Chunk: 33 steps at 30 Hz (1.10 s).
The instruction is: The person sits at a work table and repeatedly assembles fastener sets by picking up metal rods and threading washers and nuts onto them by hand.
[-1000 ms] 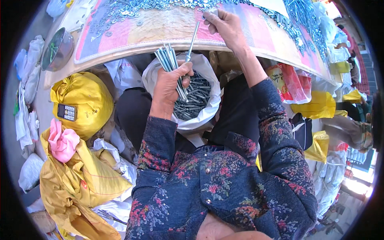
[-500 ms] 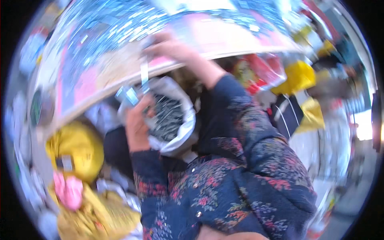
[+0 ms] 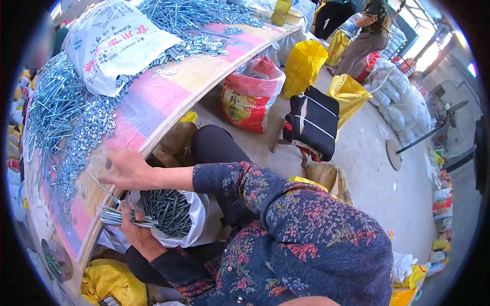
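Note:
My left hand (image 3: 135, 223) is closed around a bundle of thin silver metal bolts (image 3: 113, 217), just off the table's near edge. One long bolt (image 3: 103, 187) sticks up from that hand at a slant toward the table. Over the edge, my right hand (image 3: 127, 169) hovers close to the bolt's upper end, its fingertips smeared by motion. Small shiny nuts and washers (image 3: 92, 148) lie on the table past it. Beneath both hands, an open white sack (image 3: 196, 217) holds many grey metal bolts (image 3: 166, 210).
Long bolts (image 3: 58, 109) and a printed white sack (image 3: 115, 43) cover the table's far side. A round dish (image 3: 56, 260) sits at the near left corner. Red (image 3: 250, 97) and yellow bags (image 3: 303, 66), a black stool (image 3: 312, 122) and a fan (image 3: 446, 115) stand rightward. People (image 3: 357, 41) stand behind.
The view has swung, so the table, sack and both hands now appear farther left and lower. The left hand still grips the bolts. The right hand remains over the table's edge.

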Each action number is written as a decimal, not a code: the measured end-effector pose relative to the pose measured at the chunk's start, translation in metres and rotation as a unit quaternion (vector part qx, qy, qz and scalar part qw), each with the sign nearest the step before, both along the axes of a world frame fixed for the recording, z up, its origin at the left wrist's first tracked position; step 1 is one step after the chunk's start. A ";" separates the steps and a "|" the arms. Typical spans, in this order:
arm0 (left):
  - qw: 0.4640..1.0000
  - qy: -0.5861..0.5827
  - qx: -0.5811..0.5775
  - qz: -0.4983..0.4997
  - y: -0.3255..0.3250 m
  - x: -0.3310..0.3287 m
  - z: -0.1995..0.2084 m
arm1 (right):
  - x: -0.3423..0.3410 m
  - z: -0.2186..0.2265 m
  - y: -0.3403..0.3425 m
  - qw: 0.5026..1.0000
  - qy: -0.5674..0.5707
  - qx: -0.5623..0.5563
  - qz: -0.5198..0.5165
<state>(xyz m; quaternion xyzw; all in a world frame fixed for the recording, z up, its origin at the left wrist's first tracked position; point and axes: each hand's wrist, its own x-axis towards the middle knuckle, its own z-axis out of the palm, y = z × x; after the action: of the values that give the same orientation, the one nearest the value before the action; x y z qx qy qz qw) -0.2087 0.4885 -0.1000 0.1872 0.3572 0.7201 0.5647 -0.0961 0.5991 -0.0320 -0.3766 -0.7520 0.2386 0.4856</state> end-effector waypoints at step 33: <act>0.991 0.074 -0.042 0.102 -0.025 -0.020 -0.003 | -0.055 0.001 -0.140 0.961 -0.041 0.187 0.201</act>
<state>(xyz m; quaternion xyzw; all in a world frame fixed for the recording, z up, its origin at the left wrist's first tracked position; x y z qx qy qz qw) -0.2285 0.4638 -0.1032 0.1784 0.4450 0.7423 0.4681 -0.1513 0.4595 -0.0306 -0.1293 -0.8627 0.1706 0.4582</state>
